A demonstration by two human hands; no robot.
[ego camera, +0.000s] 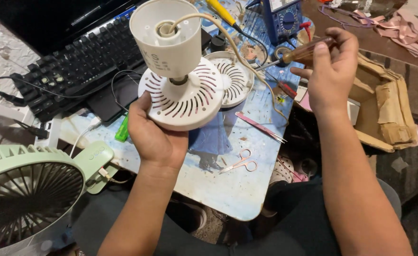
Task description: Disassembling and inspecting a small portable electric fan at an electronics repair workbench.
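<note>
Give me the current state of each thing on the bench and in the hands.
Left hand: grips the white fan housing, held up off the table.
Right hand: closed on a screwdriver, raised.
Loose vented cover: lying flat on the table.
Cord: trails from the housing top.
Scissors: shut, lying flat.
Tweezers: lying flat.
Green fan: blades show no blur.

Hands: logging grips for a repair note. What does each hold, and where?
Left hand grips the white fan housing by its vented disc rim. Right hand holds a screwdriver by its handle.
</note>
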